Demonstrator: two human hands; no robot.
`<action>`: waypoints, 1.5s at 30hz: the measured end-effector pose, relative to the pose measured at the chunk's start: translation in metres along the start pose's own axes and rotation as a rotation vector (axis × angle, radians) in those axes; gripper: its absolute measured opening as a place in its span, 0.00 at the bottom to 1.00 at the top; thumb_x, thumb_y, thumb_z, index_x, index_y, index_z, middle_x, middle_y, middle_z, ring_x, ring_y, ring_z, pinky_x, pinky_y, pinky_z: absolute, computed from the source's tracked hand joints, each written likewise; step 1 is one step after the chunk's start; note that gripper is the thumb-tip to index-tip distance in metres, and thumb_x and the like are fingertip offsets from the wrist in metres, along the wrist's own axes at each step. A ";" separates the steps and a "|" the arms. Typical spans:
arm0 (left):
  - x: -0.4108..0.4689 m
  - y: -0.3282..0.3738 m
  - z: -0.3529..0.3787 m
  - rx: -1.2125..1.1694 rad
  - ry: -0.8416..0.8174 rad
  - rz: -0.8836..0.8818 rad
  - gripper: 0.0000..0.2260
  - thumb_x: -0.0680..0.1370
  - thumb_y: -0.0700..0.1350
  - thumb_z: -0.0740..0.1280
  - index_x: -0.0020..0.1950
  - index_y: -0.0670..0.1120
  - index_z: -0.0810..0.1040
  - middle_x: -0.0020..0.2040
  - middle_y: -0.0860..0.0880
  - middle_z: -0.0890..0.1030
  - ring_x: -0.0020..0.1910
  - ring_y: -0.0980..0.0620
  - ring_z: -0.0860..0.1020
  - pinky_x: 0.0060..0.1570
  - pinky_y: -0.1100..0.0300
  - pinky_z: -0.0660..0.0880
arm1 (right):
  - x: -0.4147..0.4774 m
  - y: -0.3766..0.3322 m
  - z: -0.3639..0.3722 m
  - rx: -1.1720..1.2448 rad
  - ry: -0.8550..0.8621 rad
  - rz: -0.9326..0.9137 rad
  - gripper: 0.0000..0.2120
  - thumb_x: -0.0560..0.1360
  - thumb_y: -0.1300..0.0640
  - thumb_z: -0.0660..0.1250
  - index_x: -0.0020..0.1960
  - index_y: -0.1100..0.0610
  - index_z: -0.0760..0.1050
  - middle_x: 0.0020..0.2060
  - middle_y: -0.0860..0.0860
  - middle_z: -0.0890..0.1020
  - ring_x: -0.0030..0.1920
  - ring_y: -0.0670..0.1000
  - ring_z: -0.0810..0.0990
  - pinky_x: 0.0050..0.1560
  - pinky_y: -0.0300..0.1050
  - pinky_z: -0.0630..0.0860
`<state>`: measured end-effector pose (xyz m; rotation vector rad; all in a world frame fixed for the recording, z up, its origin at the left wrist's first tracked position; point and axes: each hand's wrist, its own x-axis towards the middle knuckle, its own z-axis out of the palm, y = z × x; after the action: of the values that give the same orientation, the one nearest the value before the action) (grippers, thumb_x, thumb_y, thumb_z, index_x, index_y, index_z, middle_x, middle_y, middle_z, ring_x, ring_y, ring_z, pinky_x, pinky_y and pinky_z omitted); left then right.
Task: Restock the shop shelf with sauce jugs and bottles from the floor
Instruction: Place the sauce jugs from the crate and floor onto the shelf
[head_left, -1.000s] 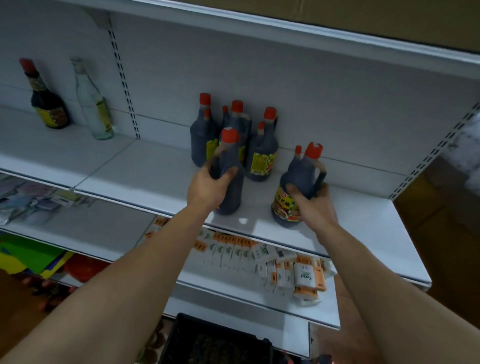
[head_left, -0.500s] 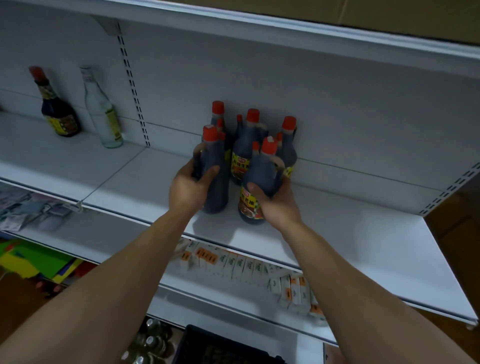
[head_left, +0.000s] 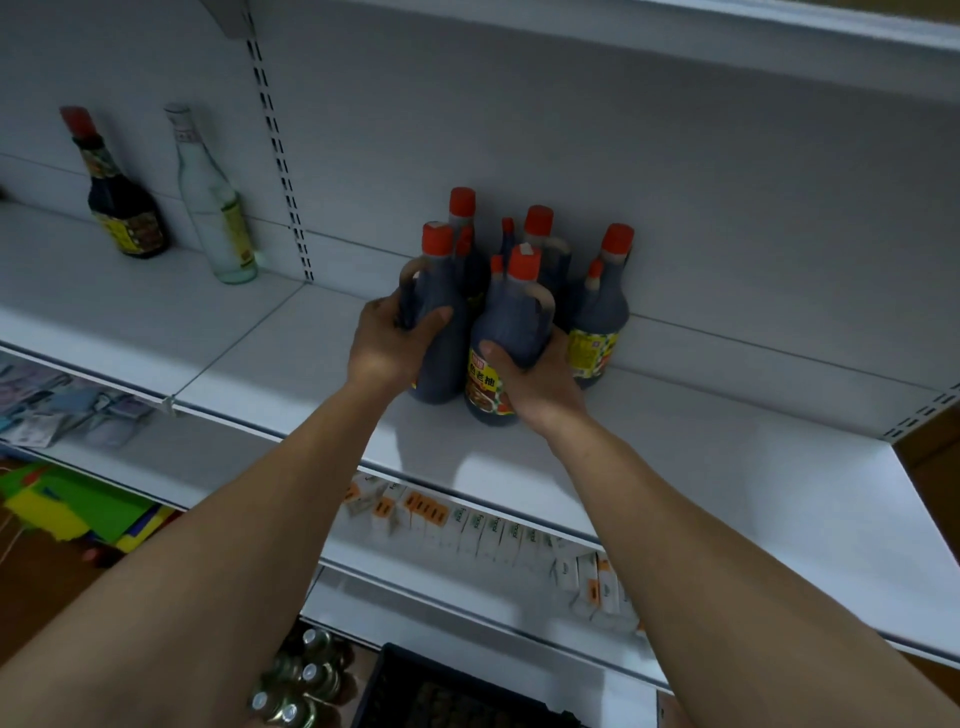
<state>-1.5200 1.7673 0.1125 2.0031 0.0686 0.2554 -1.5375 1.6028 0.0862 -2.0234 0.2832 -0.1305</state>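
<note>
Several dark sauce jugs with red caps stand clustered on the white shelf (head_left: 727, 467) against its back wall. My left hand (head_left: 389, 348) grips the front left jug (head_left: 441, 317) around its body. My right hand (head_left: 535, 384) grips the front right jug (head_left: 506, 332), which shows a yellow and red label. Both jugs stand upright on the shelf, side by side, right in front of three more jugs (head_left: 597, 312) behind them.
A dark sauce bottle (head_left: 117, 202) and a clear glass bottle (head_left: 215, 208) stand at the far left of the same shelf. Small white and orange boxes (head_left: 493, 535) line the shelf below. A black crate (head_left: 457, 691) and capped bottles (head_left: 301, 686) sit on the floor.
My right hand has slid its jug left and back until it stands beside the left jug, in front of the cluster. My left hand has kept hold of its jug.
</note>
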 end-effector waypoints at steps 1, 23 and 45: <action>0.002 0.001 0.000 0.002 -0.006 -0.006 0.19 0.74 0.54 0.70 0.53 0.40 0.79 0.49 0.38 0.82 0.47 0.41 0.80 0.46 0.46 0.76 | 0.001 -0.001 0.001 -0.001 -0.002 0.004 0.43 0.68 0.37 0.70 0.75 0.53 0.55 0.70 0.55 0.70 0.66 0.60 0.73 0.64 0.57 0.72; -0.031 0.002 0.012 -0.226 0.121 -0.247 0.28 0.76 0.51 0.70 0.71 0.42 0.66 0.65 0.43 0.75 0.60 0.46 0.76 0.51 0.57 0.73 | 0.006 -0.003 -0.004 0.016 -0.077 0.004 0.44 0.70 0.40 0.71 0.77 0.52 0.52 0.72 0.54 0.69 0.69 0.59 0.71 0.67 0.53 0.70; -0.268 -0.012 0.087 -0.235 0.327 -0.557 0.04 0.77 0.50 0.68 0.44 0.51 0.78 0.46 0.51 0.81 0.48 0.52 0.79 0.51 0.55 0.74 | -0.133 0.106 -0.082 -0.081 -0.557 -0.219 0.20 0.76 0.44 0.65 0.64 0.51 0.70 0.60 0.49 0.76 0.58 0.51 0.76 0.61 0.51 0.74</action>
<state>-1.7625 1.6517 0.0254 1.6183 0.7566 0.2150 -1.6982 1.5205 0.0330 -2.0754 -0.2887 0.3116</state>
